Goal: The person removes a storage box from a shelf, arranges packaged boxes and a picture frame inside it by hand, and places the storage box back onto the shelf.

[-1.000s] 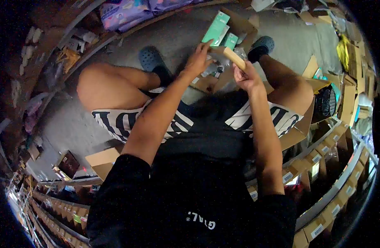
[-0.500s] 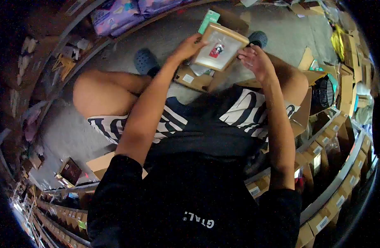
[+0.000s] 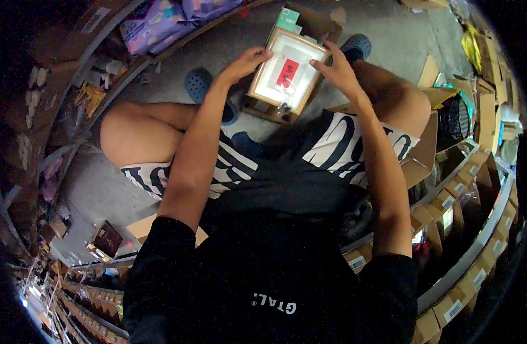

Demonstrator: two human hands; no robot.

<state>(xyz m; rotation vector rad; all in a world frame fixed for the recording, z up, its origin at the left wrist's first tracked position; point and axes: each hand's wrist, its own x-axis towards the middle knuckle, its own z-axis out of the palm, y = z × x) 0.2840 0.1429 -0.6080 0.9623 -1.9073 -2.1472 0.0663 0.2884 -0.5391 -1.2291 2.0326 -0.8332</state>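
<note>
Clearly, the frame [image 3: 287,73] is held between left hand [image 3: 244,64] and right hand [image 3: 339,70].

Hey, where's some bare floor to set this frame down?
Bare floor lies between the left knee and the dark box, and between the left shoe and the purple packages. Crowded: the carton beneath the frame, and beside the right knee.

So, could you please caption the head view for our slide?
Left hand and right hand hold a framed picture over an open cardboard box.
</note>
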